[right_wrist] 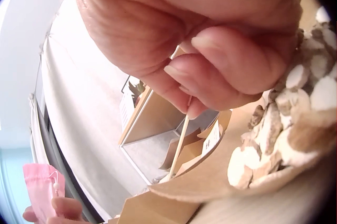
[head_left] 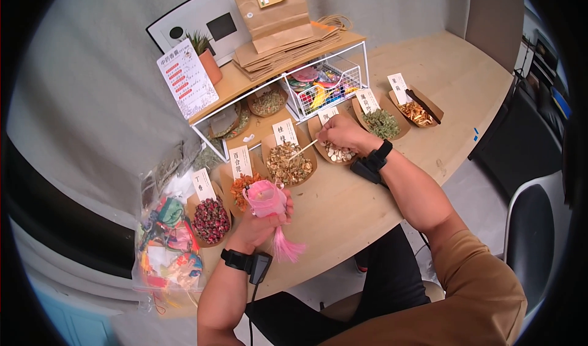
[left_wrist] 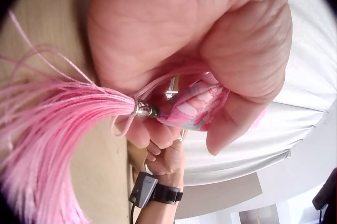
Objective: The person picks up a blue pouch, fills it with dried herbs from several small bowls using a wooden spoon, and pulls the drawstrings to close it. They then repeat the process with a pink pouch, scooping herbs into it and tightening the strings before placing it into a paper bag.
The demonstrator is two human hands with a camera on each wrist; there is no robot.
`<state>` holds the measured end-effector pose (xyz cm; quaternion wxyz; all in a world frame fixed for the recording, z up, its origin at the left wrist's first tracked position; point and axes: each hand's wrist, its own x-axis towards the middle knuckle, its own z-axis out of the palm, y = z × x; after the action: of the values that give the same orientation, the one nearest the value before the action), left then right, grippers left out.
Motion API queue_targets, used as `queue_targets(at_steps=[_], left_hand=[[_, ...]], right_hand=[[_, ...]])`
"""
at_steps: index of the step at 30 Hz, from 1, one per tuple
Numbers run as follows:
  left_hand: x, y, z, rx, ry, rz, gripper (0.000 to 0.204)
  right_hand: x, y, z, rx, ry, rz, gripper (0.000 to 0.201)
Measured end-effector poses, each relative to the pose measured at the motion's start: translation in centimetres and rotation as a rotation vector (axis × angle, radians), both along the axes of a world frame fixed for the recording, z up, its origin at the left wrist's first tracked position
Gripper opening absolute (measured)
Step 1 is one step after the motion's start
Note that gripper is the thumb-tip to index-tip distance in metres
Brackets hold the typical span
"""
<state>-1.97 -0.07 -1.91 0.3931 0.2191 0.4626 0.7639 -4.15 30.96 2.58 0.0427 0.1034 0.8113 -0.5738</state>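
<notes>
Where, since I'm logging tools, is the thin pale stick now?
In the head view, the thin pale stick is in the right hand, slanting down over the brown chopped herbs, left of the white slices.

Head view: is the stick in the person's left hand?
No, the right hand pinches the stick, while the left hand holds the pink pouch.

Wooden table (head_left: 343, 214): paper trays (head_left: 313, 161), shelf (head_left: 229, 92), plastic bag (head_left: 160, 255)
</notes>
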Motion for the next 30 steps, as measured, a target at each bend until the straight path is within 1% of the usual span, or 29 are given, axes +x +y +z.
queue_targets(at_steps=[3, 5, 8, 13, 17, 21, 24, 25, 30], left_hand=[[-0.1, -0.1, -0.3, -0.002, 0.000, -0.007, 0.059], [0.0, -0.1, -0.2, -0.003, -0.004, -0.010, 0.059], [0.0, -0.1, -0.3, 0.007, -0.033, -0.023, 0.059], [0.0, -0.2, -0.2, -0.068, 0.030, -0.027, 0.055], [0.5, 0.1, 0.0, -0.093, 0.043, -0.012, 0.053], [0.4, 0.5, 0.2, -0.105, 0.040, -0.032, 0.049], [0.4, 0.6, 0.0, -0.094, 0.047, -0.013, 0.049], [0.4, 0.6, -0.1, -0.090, 0.048, -0.011, 0.050], [0.5, 0.7, 0.1, -0.100, 0.048, 0.001, 0.049]], right_hand=[[0.5, -0.2, 0.4, 0.008, -0.007, -0.021, 0.019], [-0.3, 0.4, -0.4, -0.020, -0.006, 0.001, 0.021], [-0.7, 0.5, -1.0, -0.029, 0.035, -0.009, 0.018], [-0.1, 0.5, -0.1, -0.098, 0.055, -0.025, 0.019], [1.6, -0.1, 2.4, -0.137, 0.058, -0.049, 0.019], [1.0, 0.0, 1.7, -0.183, 0.066, -0.064, 0.022], [0.9, 0.2, 1.5, -0.268, 0.100, 0.012, 0.022], [1.8, -0.7, 2.8, -0.312, 0.141, 0.034, 0.024], [3.2, -1.9, 4.1, -0.257, 0.169, 0.148, 0.025]])
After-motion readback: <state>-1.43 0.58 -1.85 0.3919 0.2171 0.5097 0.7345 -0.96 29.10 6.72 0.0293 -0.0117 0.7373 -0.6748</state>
